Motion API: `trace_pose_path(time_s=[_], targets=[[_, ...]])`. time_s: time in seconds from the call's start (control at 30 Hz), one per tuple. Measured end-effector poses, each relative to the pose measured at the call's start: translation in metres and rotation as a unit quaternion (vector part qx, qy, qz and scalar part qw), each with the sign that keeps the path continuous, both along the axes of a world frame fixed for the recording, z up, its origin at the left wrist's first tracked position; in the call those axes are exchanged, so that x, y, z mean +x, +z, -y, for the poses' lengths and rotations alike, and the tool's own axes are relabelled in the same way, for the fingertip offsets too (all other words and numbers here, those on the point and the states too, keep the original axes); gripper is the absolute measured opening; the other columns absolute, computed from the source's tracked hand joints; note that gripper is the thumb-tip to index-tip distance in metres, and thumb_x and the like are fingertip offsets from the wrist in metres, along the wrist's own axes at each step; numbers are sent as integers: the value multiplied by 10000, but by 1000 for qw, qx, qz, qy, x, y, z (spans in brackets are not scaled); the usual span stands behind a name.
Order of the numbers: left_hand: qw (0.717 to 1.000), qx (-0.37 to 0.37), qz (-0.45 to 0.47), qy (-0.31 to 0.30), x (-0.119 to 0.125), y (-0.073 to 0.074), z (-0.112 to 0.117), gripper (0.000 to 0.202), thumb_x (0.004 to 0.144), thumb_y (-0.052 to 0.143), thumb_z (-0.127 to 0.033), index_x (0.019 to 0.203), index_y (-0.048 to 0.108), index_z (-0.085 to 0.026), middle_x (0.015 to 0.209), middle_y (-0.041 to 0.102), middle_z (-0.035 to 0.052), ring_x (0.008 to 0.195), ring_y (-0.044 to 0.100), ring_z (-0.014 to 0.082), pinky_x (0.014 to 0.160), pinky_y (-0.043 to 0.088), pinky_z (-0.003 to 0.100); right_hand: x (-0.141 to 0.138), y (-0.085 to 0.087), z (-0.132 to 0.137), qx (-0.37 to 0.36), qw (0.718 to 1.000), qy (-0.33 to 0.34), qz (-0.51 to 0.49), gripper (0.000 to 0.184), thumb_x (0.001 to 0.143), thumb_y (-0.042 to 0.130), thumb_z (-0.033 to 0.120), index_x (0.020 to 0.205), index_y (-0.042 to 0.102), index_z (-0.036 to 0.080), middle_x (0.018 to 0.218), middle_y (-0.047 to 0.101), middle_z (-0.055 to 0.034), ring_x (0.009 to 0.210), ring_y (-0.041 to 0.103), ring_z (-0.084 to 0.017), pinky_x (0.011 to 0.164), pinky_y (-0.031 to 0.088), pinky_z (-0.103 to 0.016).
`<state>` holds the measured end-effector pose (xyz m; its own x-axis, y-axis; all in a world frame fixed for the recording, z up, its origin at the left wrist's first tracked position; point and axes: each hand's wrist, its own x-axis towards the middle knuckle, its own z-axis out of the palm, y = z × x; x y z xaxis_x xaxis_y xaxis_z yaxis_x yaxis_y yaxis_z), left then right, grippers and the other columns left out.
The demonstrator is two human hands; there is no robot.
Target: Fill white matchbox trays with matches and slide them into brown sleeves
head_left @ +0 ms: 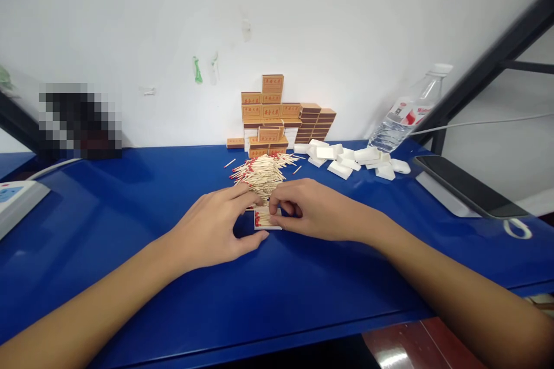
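Note:
A small white matchbox tray filled with red-tipped matches lies on the blue table between my hands. My left hand touches its left side, thumb at the front edge and fingers reaching over the back. My right hand pinches the tray's right end with fingers curled over it. Just behind the tray sits a loose pile of matches.
Stacked orange matchboxes stand against the wall. Several empty white trays lie to the right, beside a plastic water bottle. A phone rests at the right edge, a white power strip at the left.

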<state>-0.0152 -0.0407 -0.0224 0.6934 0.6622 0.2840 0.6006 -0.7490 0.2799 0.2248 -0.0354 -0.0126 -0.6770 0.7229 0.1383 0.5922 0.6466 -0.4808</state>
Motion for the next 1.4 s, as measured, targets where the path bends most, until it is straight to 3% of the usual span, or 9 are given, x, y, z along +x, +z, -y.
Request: trace_pose_path(time_s=[0.4, 0.73, 0.97, 1.4], targets=[[999, -25, -29, -1, 0, -2, -2, 246, 939, 681, -390, 1092, 694, -197, 998, 667, 47, 810, 643, 195, 653, 478, 313, -3, 1, 2, -31, 999, -2, 16, 100, 927, 635, 189, 830, 659, 183, 687, 571, 41, 617, 459, -104, 605, 313, -267], [999, -30, -42, -15, 0, 2, -2, 277, 955, 671, -391, 1162, 678, -207, 944, 657, 29, 743, 614, 179, 637, 459, 307, -3, -1, 0, 19, 999, 34, -1, 102, 939, 614, 127, 855, 649, 172, 733, 544, 36, 644, 438, -104, 628, 315, -257], [998, -29, -51, -4, 0, 0, -1, 272, 961, 662, -422, 1111, 686, -196, 959, 657, 39, 750, 622, 187, 637, 455, 316, 0, 0, 1, 25, 999, 11, 27, 172, 946, 641, 205, 784, 590, 178, 745, 575, 26, 649, 453, -105, 620, 311, -263], [998, -28, -59, -5, 1, 1, -1, 258, 969, 663, -423, 1109, 655, -208, 953, 667, 28, 756, 633, 194, 633, 434, 318, 1, 0, -1, 10, 1000, 17, 16, 172, 958, 661, 267, 814, 637, 178, 750, 597, 17, 654, 472, -112, 621, 322, -268]])
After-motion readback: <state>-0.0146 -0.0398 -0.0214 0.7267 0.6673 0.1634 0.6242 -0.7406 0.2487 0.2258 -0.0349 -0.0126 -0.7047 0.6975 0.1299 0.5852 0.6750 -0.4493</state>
